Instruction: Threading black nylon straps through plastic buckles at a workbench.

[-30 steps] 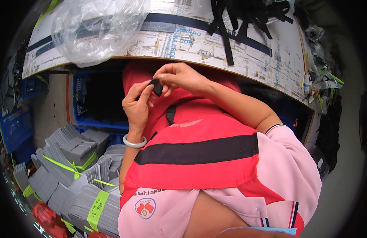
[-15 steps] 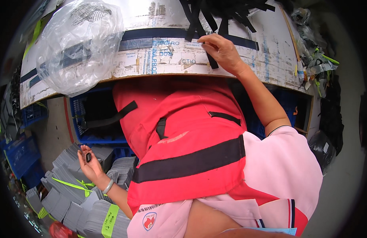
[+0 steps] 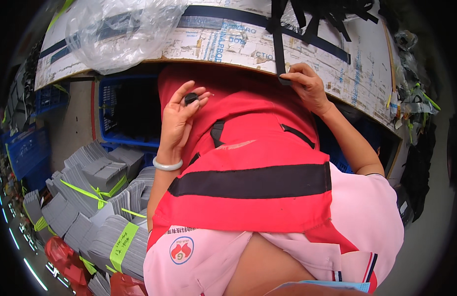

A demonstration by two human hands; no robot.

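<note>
The left hand is pinching a small black round piece between thumb and fingertips, raised over the red apron. Above the apron, the right hand is gripping a black strap at the worktable edge. The strap's upper end is lost among other straps.

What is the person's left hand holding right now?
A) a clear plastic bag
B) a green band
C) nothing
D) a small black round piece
D: the left hand pinches a small black round piece at its fingertips, raised over the red fabric.
</note>
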